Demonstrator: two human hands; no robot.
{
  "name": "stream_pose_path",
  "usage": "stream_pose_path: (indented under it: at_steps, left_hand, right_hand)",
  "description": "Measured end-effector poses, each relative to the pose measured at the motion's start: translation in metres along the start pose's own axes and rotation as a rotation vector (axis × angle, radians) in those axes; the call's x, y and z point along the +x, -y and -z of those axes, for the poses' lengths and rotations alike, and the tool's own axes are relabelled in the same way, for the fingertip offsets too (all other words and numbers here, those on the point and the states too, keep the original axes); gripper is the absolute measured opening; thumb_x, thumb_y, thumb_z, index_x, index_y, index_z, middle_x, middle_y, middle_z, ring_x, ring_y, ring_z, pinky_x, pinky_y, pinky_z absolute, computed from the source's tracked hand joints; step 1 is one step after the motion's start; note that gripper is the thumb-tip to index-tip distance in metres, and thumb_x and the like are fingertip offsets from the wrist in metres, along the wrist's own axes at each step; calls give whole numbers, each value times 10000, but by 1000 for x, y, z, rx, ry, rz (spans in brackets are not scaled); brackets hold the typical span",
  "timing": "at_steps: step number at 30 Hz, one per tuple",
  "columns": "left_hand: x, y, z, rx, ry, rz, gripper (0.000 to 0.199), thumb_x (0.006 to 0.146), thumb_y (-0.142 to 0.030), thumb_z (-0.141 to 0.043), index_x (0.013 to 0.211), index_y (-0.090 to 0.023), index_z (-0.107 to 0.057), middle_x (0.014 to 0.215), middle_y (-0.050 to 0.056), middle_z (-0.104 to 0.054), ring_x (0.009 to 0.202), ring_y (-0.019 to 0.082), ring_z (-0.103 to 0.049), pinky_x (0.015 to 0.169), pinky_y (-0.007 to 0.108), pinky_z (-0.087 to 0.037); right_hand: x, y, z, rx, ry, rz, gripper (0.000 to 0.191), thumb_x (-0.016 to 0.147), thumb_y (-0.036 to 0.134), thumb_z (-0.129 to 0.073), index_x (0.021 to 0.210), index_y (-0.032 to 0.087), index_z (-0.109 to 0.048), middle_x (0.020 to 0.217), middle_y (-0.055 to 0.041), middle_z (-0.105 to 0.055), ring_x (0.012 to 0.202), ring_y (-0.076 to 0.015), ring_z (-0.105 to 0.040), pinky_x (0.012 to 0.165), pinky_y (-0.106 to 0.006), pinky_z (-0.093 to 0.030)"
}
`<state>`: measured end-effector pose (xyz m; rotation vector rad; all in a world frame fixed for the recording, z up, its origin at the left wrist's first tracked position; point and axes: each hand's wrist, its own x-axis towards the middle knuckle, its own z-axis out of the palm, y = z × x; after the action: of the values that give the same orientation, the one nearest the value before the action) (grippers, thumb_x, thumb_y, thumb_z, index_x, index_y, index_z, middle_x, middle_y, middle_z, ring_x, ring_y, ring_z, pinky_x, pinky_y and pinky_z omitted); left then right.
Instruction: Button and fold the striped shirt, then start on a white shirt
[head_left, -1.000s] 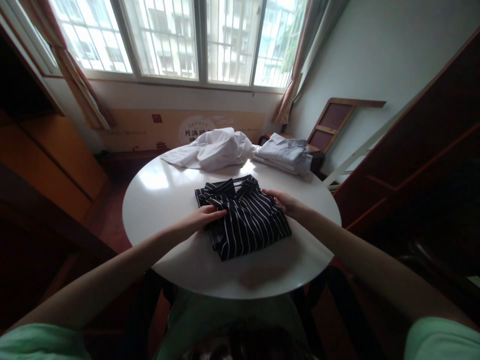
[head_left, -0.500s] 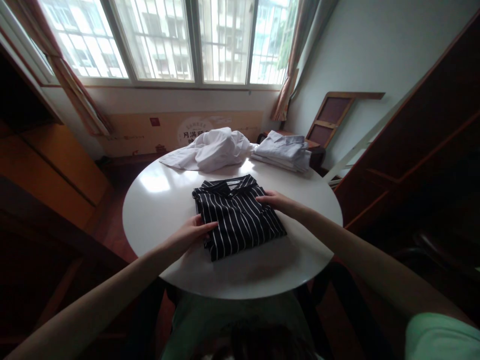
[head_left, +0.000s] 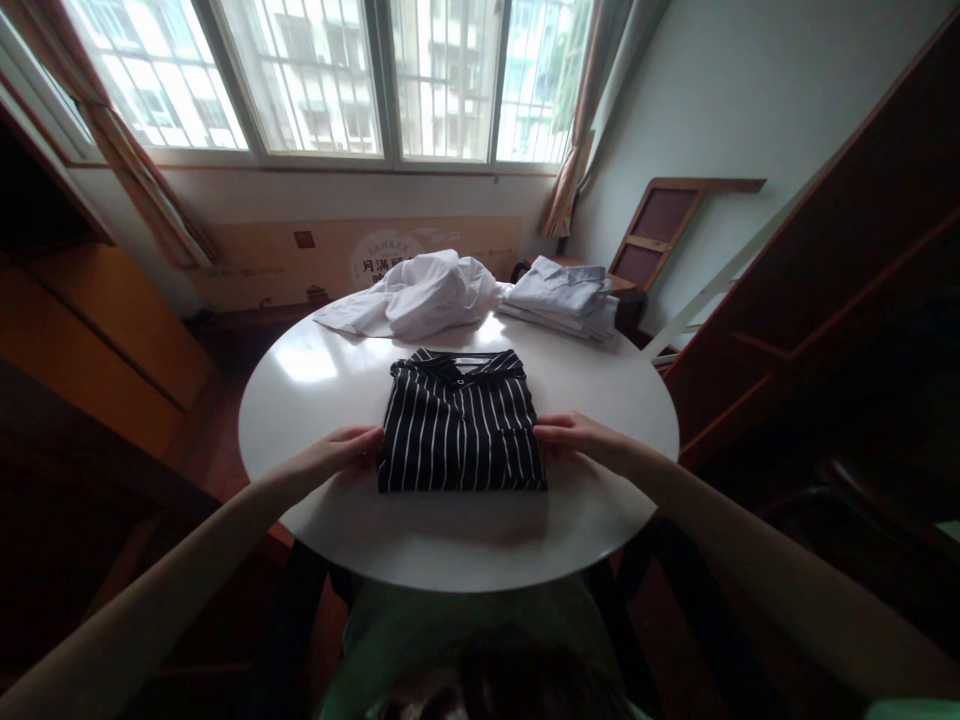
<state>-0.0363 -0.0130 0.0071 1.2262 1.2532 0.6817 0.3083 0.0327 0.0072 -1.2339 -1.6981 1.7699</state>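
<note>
A black shirt with white stripes lies folded into a near rectangle on the round white table, its collar toward the window. At the shirt's left edge, my left hand closes on the side of the cloth. My right hand is closed on the opposite edge, at about the same height. The fingertips of both hands are partly hidden at the shirt's sides.
A crumpled white garment rests at the table's far side. Right of it sits a stack of folded light shirts. A wooden chair frame leans near the wall, and a dark wooden panel slants at the right.
The striped shirt has turned from a slant to lie squarely. My left hand has moved left off its top to the edge, and my right hand has come down along the right edge.
</note>
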Motion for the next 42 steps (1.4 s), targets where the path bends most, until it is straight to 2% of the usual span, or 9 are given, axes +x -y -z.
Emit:
stream_pose_path:
  at_steps: [2, 5, 11, 15, 18, 23, 27, 36, 42]
  left_hand:
    - [-8, -1, 1, 49, 50, -7, 367, 639, -479, -619, 774, -138, -604, 655, 22, -574, 612, 131, -499, 528, 223, -359]
    - [-11, -2, -3, 65, 26, -36, 337, 623, -455, -634, 725, -138, -578, 619, 0, -542, 564, 103, -465, 525, 214, -352]
    - [-7, 5, -4, 152, -187, -171, 320, 658, -472, -587, 632, -160, -518, 543, -17, -490, 506, 101, -432, 468, 203, -323]
    - [-7, 10, 2, 231, -276, -210, 349, 674, -493, -558, 592, -158, -510, 531, -16, -480, 505, 105, -417, 461, 202, -325]
    - [-11, 12, 6, 244, -232, -220, 358, 683, -502, -547, 600, -153, -537, 558, -4, -500, 543, 118, -445, 494, 207, -356]
    - [-21, 11, 9, 330, -50, -223, 264, 652, -423, -611, 700, -164, -616, 691, 28, -585, 666, 156, -513, 586, 226, -400]
    - [-24, 14, 7, 316, -74, -219, 248, 649, -398, -614, 733, -165, -629, 687, 30, -585, 647, 153, -508, 572, 228, -398]
    - [-25, 15, 4, 278, -42, -295, 219, 700, -378, -578, 733, -170, -639, 802, 57, -588, 731, 163, -510, 648, 246, -419]
    - [-24, 22, 5, 220, -102, -244, 255, 696, -421, -576, 679, -167, -587, 645, 16, -511, 606, 120, -444, 518, 196, -364]
  right_hand:
    - [-10, 5, -3, -4, 92, 19, 299, 655, 374, -679, 814, 131, -611, 739, -16, -614, 682, -110, -555, 634, -246, -434]
    - [-15, 7, -7, 51, 150, 31, 347, 634, 326, -696, 905, 128, -610, 852, -34, -630, 769, -126, -571, 707, -265, -440]
    - [-8, 0, -2, -1, -20, 76, 314, 627, 376, -686, 792, 122, -603, 697, -7, -596, 640, -104, -542, 606, -246, -429]
    - [-7, -2, 0, -47, -67, 84, 333, 621, 412, -684, 762, 125, -591, 640, 1, -570, 574, -94, -509, 543, -233, -404]
    - [-14, 1, -2, -81, -40, 58, 346, 643, 440, -654, 793, 132, -606, 688, -18, -595, 623, -111, -532, 572, -243, -415]
    - [-34, 5, -9, -272, 66, 73, 264, 625, 364, -676, 775, 152, -625, 730, -15, -611, 665, -127, -532, 594, -250, -409]
    - [-37, -3, -15, -374, -1, 143, 186, 653, 316, -641, 739, 151, -632, 683, -5, -588, 627, -119, -509, 569, -246, -391]
    - [-37, -11, -25, -311, -119, 224, 206, 688, 342, -614, 745, 147, -644, 787, -39, -587, 682, -131, -517, 593, -250, -407]
    - [-39, -6, -31, -252, -129, 221, 256, 706, 384, -596, 777, 139, -623, 787, -39, -580, 694, -134, -510, 608, -251, -397]
